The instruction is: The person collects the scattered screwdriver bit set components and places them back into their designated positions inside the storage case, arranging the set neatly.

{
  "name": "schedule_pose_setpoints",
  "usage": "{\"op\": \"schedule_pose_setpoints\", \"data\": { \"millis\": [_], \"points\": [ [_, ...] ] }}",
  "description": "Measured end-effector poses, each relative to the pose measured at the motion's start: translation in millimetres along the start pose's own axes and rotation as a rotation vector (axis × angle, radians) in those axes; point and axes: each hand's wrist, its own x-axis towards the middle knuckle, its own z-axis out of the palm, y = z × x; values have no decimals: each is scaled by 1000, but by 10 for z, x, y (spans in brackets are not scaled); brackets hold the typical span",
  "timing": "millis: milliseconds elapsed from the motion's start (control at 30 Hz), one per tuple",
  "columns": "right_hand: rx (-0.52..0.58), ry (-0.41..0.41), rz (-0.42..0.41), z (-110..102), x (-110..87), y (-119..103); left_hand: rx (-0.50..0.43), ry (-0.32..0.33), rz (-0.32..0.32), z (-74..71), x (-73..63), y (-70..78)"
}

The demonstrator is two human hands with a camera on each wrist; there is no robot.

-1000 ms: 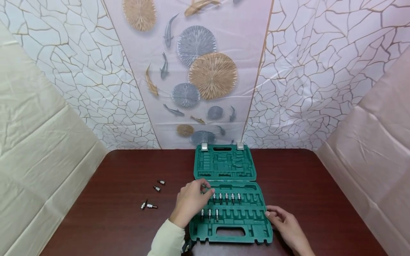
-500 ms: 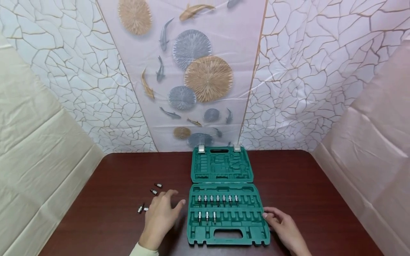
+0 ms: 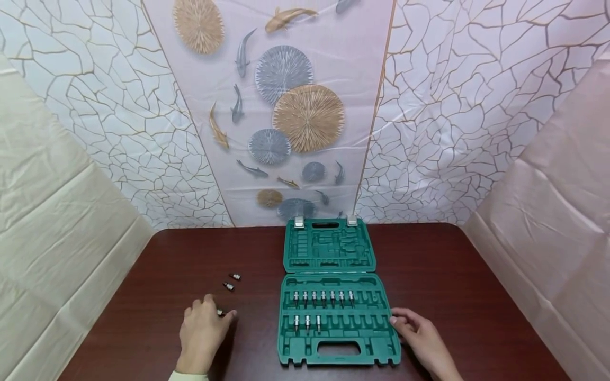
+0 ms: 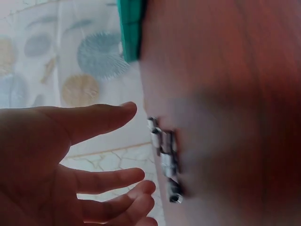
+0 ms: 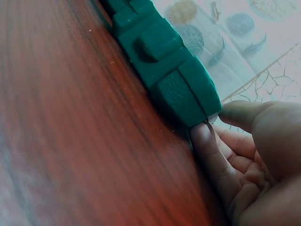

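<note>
My left hand (image 3: pixel 202 330) is over the left side of the table, fingers spread and nothing between them. Beside its thumb a silver-and-black bit socket (image 3: pixel 220 313) partly shows; the hand hides what lies under it. Two more bit sockets lie just beyond, one nearer (image 3: pixel 229 286) and one farther (image 3: pixel 235 276). In the left wrist view, loose bit sockets (image 4: pixel 168 164) lie past the fingertips. My right hand (image 3: pixel 421 336) pinches the right edge of an open green tool case (image 3: pixel 297 349). Thumb and finger meet at the case's corner (image 5: pixel 207 94) in the right wrist view.
Inside the case, an upper row of bit sockets (image 3: pixel 323 297) and a lower row of three (image 3: pixel 307 323) fill the left slots. The raised lid (image 3: pixel 329 264) leans back toward the patterned wall cloth (image 3: pixel 329 185). Everything sits on a dark red-brown table (image 3: pixel 157 296).
My left hand has moved left and toward me from the case's upper row to the loose bit sockets. The right hand stays at the case edge. The head view has shifted slightly.
</note>
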Motion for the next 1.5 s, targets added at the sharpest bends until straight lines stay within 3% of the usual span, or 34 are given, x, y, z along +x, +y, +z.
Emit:
{"op": "schedule_pose_setpoints", "data": {
  "millis": [200, 567, 867, 1300, 1500],
  "points": [
    [-2, 5, 0, -31, -6, -1, -23, -45, -36, 45, 59, -85],
    [-11, 3, 6, -55, 0, 19, -46, -56, -75, 111, 125, -160],
    [-15, 4, 12, -16, -11, 9, -54, -30, -64, 108, 122, -215],
    [-16, -1, 1, 9, -1, -9, -43, -57, -53, 92, 166, -214],
    [-19, 1, 7, 13, -1, -14, -21, -106, -27, 73, 155, -199]
  ]
}}
